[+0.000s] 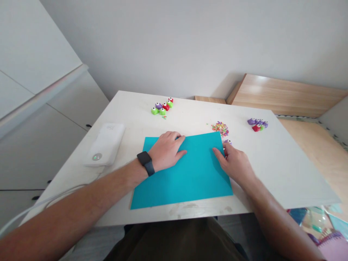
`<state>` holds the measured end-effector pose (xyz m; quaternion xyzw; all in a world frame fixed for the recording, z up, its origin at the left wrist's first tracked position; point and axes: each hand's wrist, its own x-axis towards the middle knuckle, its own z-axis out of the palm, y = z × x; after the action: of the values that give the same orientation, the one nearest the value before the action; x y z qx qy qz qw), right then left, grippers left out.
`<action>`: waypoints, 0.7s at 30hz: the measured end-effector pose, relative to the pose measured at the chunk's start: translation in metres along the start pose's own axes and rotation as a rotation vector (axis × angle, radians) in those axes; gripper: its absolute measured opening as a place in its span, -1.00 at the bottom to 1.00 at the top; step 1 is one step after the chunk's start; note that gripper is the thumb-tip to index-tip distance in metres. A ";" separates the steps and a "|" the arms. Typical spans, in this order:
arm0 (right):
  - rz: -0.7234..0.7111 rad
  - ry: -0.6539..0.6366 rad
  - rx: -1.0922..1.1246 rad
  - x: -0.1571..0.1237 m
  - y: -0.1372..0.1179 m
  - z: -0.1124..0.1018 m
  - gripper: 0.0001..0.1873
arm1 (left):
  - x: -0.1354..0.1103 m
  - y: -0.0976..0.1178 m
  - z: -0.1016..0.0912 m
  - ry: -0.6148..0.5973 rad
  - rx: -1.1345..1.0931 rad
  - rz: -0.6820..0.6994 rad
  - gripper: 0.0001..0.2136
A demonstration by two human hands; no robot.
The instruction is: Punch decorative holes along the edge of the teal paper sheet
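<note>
Lying flat on the white table point(274, 174), just on the near side of the heap of coloured bits point(221, 127), is a turquoise sheet point(190, 177), its far right corner reaching the heap. From where I stand, its long axis runs side to side across the person's front, the right end angled slightly farther away, and its short edges point away from the body toward the heap's side of the table.

The left hand point(167, 151), well left of the heap, rests palm down over the sheet's far left part; its fingers are bunched loosely at the far edge, with the thumb apart on the surface, grasping nothing that I can see. The right hand point(239, 166) is on the near side of the heap, thumb over the sheet's right edge and fingers curled just outside it; I cannot tell whether they pinch the paper. A purple eyed piece point(228, 141) sits between those fingers and the heap. More eyed pieces point(165, 106) lie left of the heap and beyond it.
</note>
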<state>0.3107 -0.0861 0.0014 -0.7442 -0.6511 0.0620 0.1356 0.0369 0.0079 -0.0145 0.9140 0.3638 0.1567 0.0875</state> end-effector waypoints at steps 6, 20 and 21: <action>0.028 0.045 -0.062 0.034 0.035 -0.037 -0.62 | 0.000 -0.010 0.003 0.004 -0.040 0.020 -0.52; -0.039 -0.134 0.035 0.056 0.048 -0.019 -0.74 | -0.006 -0.013 0.007 0.058 -0.096 0.035 -0.57; -0.048 -0.136 0.037 0.055 0.048 -0.020 -0.74 | -0.006 -0.013 0.007 0.060 -0.099 0.036 -0.57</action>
<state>0.3701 -0.0394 0.0113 -0.7197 -0.6753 0.1212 0.1065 0.0269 0.0122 -0.0257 0.9100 0.3414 0.2032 0.1189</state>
